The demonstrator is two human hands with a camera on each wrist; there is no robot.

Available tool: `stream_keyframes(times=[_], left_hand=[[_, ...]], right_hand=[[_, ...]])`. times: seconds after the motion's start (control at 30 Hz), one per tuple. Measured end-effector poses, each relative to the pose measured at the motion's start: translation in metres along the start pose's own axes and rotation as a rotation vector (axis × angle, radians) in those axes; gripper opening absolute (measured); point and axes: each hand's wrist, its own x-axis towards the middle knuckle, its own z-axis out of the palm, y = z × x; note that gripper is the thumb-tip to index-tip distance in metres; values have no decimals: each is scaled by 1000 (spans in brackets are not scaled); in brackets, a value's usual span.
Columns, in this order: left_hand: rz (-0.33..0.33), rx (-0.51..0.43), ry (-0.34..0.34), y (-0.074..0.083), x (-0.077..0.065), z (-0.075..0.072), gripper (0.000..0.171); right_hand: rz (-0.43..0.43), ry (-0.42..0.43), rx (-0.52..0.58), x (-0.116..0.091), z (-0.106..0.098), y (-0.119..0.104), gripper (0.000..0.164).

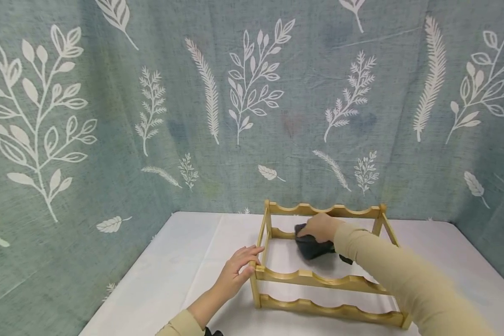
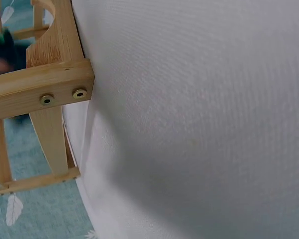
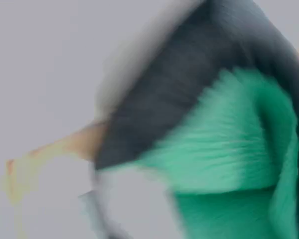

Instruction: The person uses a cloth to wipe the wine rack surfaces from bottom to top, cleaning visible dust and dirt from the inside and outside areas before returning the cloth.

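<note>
A wooden wine rack (image 1: 311, 278) with scalloped rails stands on the white table. My left hand (image 1: 237, 268) holds its near left top corner, fingers over the side rail and thumb by the front post. Inside the rack's frame, between the front and back rails, my right hand (image 1: 321, 227) grips a dark cloth (image 1: 311, 247) bunched under the fingers. Seen from the right wrist, blurred, this cloth (image 3: 229, 129) is black on one face and bright green on the other. The left wrist view shows the rack's bolted wooden corner (image 2: 65, 84), with the left fingers out of sight.
A white cloth-covered table (image 1: 185, 270) spreads around the rack. Behind and at both sides hangs a grey-green curtain (image 1: 277, 163) with white leaf prints. A small black item (image 1: 213, 332) shows at the bottom edge by the left sleeve.
</note>
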Motion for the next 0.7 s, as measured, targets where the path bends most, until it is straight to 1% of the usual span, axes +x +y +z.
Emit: stream_keyframes(times=[0.03,0.07,0.13,0.2,0.23,0.33,0.37,0.43,0.53,0.63,0.7], left_hand=[[-6,-5,-1,0,0,0,34],[-8,-6,-2,0,0,1,32],[-11,-6,-9,1,0,1,30],[-10,-3,-14,2,1,2,29],[-13,-5,-13,2,2,2,29],[-2,-3,-2,3,2,4,32],[1,-3,0,3,2,4,33],[1,-4,0,3,3,4,35],[5,1,-6,2,4,4,33],[-7,3,-3,1,4,4,32],[-23,-6,-1,0,4,4,30]], right_hand=[[-8,52,-46,12,4,-4,42],[-19,141,-100,26,17,-4,44],[-6,273,-199,46,35,-6,48],[46,359,-261,66,54,-4,54],[81,384,-282,73,61,-2,56],[168,367,-277,77,60,-2,58],[194,348,-274,77,59,-1,57],[228,308,-256,71,55,1,56],[282,216,-227,54,48,8,57],[324,136,-238,31,41,20,58],[342,82,-276,15,39,29,54]])
